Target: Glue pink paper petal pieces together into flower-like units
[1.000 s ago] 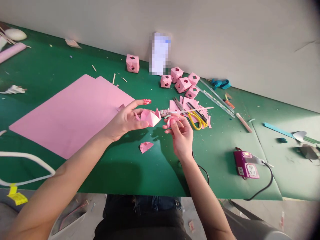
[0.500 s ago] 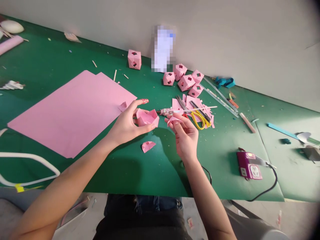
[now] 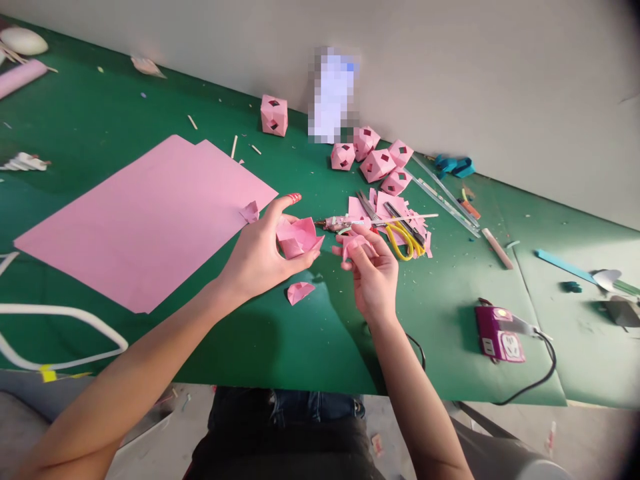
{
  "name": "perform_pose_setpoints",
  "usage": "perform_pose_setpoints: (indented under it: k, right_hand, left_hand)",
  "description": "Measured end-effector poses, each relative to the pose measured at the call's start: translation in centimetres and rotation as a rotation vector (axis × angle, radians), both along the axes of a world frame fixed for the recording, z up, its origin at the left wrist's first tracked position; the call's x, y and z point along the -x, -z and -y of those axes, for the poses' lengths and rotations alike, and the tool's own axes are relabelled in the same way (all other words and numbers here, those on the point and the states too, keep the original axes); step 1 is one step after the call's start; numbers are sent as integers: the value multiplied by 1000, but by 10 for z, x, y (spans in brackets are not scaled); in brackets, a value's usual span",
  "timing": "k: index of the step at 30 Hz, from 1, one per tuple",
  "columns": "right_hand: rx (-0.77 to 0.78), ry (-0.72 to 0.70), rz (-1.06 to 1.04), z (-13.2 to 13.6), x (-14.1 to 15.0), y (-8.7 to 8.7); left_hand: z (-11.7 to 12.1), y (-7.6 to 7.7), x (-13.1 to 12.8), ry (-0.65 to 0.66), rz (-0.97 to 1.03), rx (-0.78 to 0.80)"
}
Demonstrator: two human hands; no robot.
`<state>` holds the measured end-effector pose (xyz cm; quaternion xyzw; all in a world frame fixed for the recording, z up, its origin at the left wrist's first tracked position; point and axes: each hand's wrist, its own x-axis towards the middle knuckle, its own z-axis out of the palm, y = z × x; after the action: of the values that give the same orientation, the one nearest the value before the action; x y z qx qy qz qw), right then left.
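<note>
My left hand (image 3: 265,250) grips an open, cup-like folded pink paper shape (image 3: 299,238) between thumb and fingers, its pointed rim facing up. Just to the right, my right hand (image 3: 373,263) pinches a small folded pink paper piece (image 3: 354,247), partly hidden by the fingers. The two paper parts are apart. Below them on the green table (image 3: 240,347) lies a loose folded pink piece (image 3: 300,292). Another small folded piece (image 3: 250,212) rests by my left hand, at the edge of the large pink sheets (image 3: 145,220). A glue gun (image 3: 345,223) lies behind my hands.
Yellow-handled scissors (image 3: 405,240) and a black cutter (image 3: 404,223) lie on pink scraps. Several folded pink paper boxes (image 3: 377,165) stand near the wall, beside a blurred phone-like screen (image 3: 333,97). Clear sticks (image 3: 445,197) lie to their right. A purple power socket (image 3: 500,333) sits at right.
The cup-like shape has tilted in my left hand, showing more of its inside. The small piece in my right hand has turned slightly. The whole view has shifted a little.
</note>
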<state>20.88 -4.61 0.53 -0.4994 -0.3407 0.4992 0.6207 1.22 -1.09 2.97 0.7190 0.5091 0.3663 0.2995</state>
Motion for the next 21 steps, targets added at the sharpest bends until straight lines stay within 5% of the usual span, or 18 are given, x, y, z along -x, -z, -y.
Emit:
perform_pose_setpoints:
  k: [9,21]
  right_hand:
    - [-18,-27,-23,2,1,-5]
    - [-103,-59,-140,4,-1,-7]
  left_hand:
    - [-5,11,5,60,144,124]
    - [-7,18,8,101,191,91]
